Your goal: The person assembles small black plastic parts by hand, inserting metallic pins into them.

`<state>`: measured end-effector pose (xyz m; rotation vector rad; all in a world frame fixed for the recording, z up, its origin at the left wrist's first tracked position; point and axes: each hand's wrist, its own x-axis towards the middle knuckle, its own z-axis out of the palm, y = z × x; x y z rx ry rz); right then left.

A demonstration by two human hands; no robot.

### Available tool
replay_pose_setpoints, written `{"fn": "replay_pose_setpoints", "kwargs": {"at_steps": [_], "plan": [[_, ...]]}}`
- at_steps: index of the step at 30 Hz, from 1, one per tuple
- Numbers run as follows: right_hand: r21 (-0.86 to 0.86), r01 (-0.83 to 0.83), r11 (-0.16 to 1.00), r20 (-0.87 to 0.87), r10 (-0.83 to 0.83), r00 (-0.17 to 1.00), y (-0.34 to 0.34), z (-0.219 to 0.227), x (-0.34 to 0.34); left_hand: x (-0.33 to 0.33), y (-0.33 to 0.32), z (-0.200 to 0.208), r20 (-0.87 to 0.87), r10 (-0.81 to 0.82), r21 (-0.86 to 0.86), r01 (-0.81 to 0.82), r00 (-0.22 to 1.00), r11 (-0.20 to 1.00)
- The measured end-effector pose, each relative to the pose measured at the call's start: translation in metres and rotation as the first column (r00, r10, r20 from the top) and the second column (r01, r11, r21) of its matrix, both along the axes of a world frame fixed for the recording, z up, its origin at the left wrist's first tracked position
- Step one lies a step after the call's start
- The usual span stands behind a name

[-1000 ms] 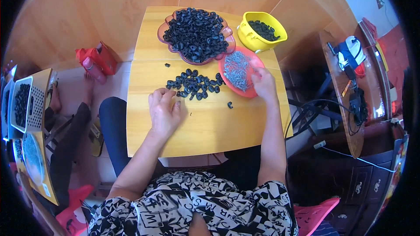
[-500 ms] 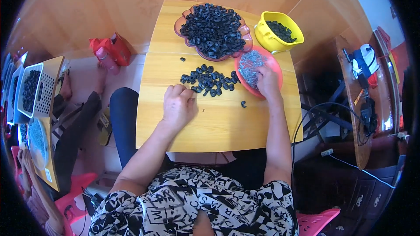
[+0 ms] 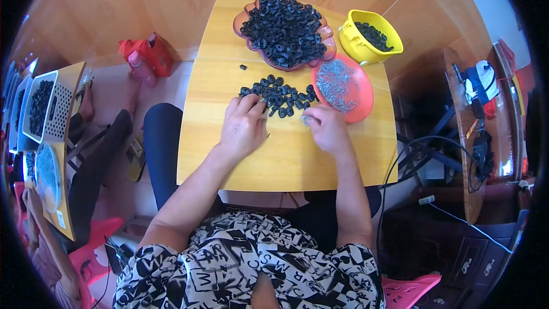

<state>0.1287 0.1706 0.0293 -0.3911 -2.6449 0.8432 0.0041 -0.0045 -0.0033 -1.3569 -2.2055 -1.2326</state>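
Observation:
On the wooden table (image 3: 286, 166) lies a loose pile of small black ring-like plastic parts (image 3: 277, 94). My left hand (image 3: 243, 126) is at the pile's near left edge, fingers curled together; anything between the fingertips is hidden. My right hand (image 3: 329, 129) pinches a small bunch of thin silvery metal pins (image 3: 305, 119) just right of the pile. Beyond that hand, a red-pink plate (image 3: 361, 100) holds many more silvery pins (image 3: 337, 83). A tiny dark bit (image 3: 268, 135) shows beside my left hand.
A scalloped reddish bowl (image 3: 329, 51) heaped with black parts stands at the back, with a yellow tub (image 3: 366, 51) to its right. One black part (image 3: 243, 67) lies apart. Leftward, another person's hands (image 3: 33, 200) are at a table with a white basket (image 3: 60, 109).
My right hand has left the plate and moved left and nearer, bringing silvery pins. My left hand has shifted slightly right. The whole view has tilted a little.

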Motion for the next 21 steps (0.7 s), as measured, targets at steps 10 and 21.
{"fn": "replay_pose_setpoints", "kwargs": {"at_steps": [10,21], "plan": [[-0.083,0.008,0.997,-0.108,-0.017,0.994,-0.003,-0.011,0.002,-0.001,0.001,-0.010,0.079,0.000,0.016,-0.001,0.997,1.000],[-0.173,0.044,0.984,-0.064,-0.056,0.996,0.003,-0.023,0.007,0.002,0.002,-0.009,0.239,-0.079,0.163,0.041,0.968,0.986]]}}
